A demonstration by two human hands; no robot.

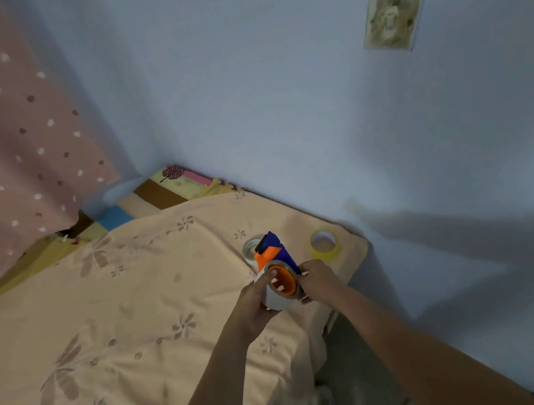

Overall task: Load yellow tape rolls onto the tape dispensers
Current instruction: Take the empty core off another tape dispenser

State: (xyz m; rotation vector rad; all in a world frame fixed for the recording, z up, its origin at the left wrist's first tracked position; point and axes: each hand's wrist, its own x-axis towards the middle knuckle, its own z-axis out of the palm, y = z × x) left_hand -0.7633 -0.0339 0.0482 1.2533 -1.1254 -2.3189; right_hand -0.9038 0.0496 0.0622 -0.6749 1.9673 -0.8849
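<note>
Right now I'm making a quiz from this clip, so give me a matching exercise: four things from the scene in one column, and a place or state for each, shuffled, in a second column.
Things
1. yellow tape roll
2. tape dispenser
3. white tape roll
4. clear tape roll

Places or states
A. held up between the left hand and right hand
B. lies on the bed, partly hidden behind the dispenser
C. sits around the dispenser's orange hub
D. lies alone near the bed's corner by the wall

Pairs: 1-D, 2-A, 3-C, 4-B
</note>
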